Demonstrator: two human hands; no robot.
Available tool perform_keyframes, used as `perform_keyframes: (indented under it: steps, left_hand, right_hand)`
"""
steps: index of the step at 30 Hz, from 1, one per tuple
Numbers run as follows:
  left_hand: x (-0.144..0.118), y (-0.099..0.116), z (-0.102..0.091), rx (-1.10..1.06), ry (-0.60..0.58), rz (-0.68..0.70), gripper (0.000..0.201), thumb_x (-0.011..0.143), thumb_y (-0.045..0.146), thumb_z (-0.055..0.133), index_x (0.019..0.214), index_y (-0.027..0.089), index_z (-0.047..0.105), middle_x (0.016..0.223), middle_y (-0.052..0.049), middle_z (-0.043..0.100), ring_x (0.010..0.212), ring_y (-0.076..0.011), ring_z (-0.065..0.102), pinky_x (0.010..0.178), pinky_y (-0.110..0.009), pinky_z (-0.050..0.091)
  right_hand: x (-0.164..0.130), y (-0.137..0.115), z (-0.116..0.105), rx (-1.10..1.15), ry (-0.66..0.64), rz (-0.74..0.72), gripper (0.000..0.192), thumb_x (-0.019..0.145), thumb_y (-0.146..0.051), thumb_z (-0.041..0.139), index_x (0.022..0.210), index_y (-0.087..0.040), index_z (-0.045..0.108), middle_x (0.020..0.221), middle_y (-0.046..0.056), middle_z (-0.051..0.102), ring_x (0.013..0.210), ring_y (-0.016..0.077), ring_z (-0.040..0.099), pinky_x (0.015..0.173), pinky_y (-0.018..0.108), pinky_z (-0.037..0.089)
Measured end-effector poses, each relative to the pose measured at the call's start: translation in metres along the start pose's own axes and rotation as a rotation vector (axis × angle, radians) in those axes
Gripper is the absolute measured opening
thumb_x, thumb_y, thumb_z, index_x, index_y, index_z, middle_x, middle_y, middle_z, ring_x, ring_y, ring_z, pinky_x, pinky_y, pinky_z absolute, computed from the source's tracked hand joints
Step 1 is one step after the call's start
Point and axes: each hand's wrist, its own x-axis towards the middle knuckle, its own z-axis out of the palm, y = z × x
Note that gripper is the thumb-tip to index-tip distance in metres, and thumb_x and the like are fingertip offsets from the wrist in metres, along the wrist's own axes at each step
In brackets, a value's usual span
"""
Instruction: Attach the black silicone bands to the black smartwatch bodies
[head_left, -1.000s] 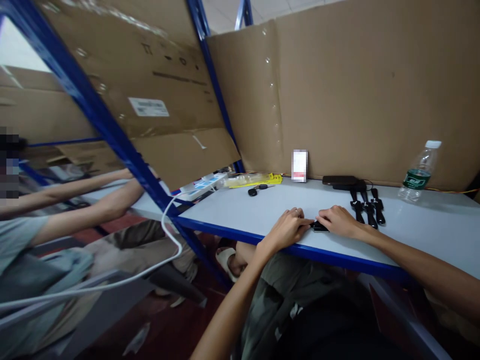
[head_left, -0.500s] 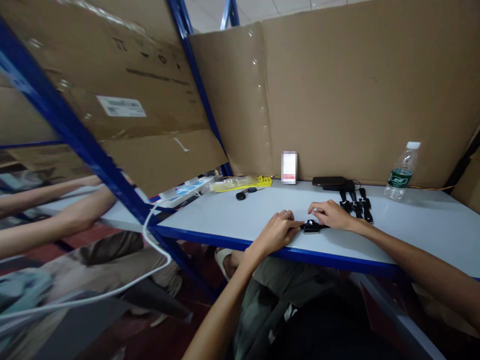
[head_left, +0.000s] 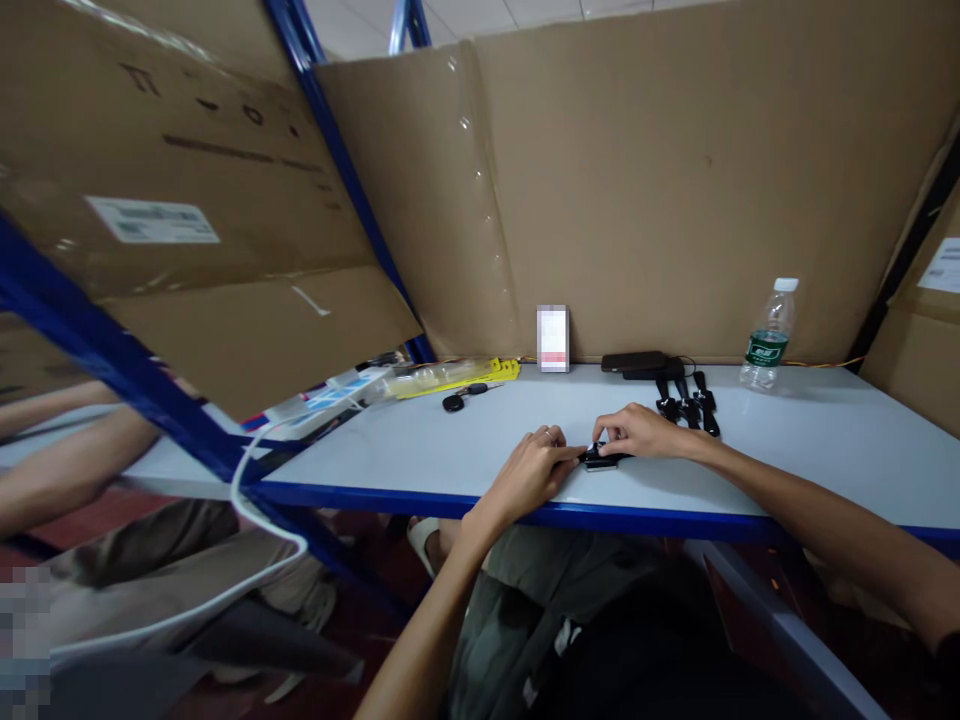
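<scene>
While both hands meet at the table's near edge, the black piece (head_left: pixel 601 462) lies on the table (head_left: pixel 420 450) between them, flat and not lifted. The left hand (head_left: pixel 529 470) rests with its forefinger stretched to the piece's left end, its other fingers bent; whether it grips or only steadies, I cannot tell. The right hand (head_left: pixel 637 432) has thumb and forefinger bent down onto the top, beside a small white patch; whether they pinch it is too small to see.

The work on this piece looks underway, not finished, since both hands are on it. Three black pieces (head_left: pixel 686 403) lie side by side beyond the right hand, near the bottle (head_left: pixel 766 345); nothing shows whether they are done or left to do.
</scene>
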Motion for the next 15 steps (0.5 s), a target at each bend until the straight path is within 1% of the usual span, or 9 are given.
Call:
perform_keyframes:
  steps: [4, 8, 12, 15]
  left_hand:
    - [-0.0004, -0.0015, 0.001, -0.001, 0.007, 0.007, 0.033, 0.099, 0.022, 0.054, 0.125, 0.028, 0.072, 0.098, -0.009, 0.062, 0.095, -0.0225, 0.058, 0.085, -0.036, 0.045]
    - [-0.001, -0.0046, 0.0037, 0.005, 0.01, 0.015, 0.033, 0.099, 0.022, 0.053, 0.126, 0.029, 0.072, 0.097, -0.008, 0.063, 0.095, -0.023, 0.058, 0.085, -0.036, 0.045]
    - [-0.001, -0.0079, 0.0065, -0.004, 0.013, 0.013, 0.033, 0.1, 0.023, 0.052, 0.126, 0.029, 0.072, 0.098, -0.008, 0.063, 0.094, -0.023, 0.059, 0.084, -0.036, 0.046]
    - [-0.0009, -0.0078, 0.0063, -0.02, 0.021, 0.012, 0.032, 0.1, 0.023, 0.052, 0.124, 0.028, 0.073, 0.097, -0.008, 0.064, 0.092, -0.0222, 0.059, 0.084, -0.036, 0.046]
  right_hand:
    - [0.0007, -0.0001, 0.0015, 0.002, -0.003, -0.017, 0.016, 0.088, -0.028, 0.072, 0.102, -0.02, 0.072, 0.071, -0.004, 0.065, 0.063, 0.0113, 0.055, 0.063, 0.023, 0.032]
    - [0.0004, -0.0025, 0.0028, -0.047, 0.0, -0.019, 0.016, 0.09, -0.031, 0.071, 0.103, -0.02, 0.07, 0.069, -0.004, 0.064, 0.064, 0.012, 0.054, 0.064, 0.023, 0.031]
    - [-0.0013, -0.0052, 0.0044, -0.083, -0.01, 0.009, 0.02, 0.091, -0.032, 0.071, 0.106, -0.02, 0.068, 0.075, -0.002, 0.066, 0.069, 0.0129, 0.055, 0.063, 0.023, 0.03]
    - [-0.0033, -0.0075, 0.0053, -0.114, 0.012, 0.023, 0.021, 0.092, -0.032, 0.069, 0.109, -0.021, 0.067, 0.078, -0.002, 0.067, 0.07, 0.0134, 0.054, 0.063, 0.023, 0.029]
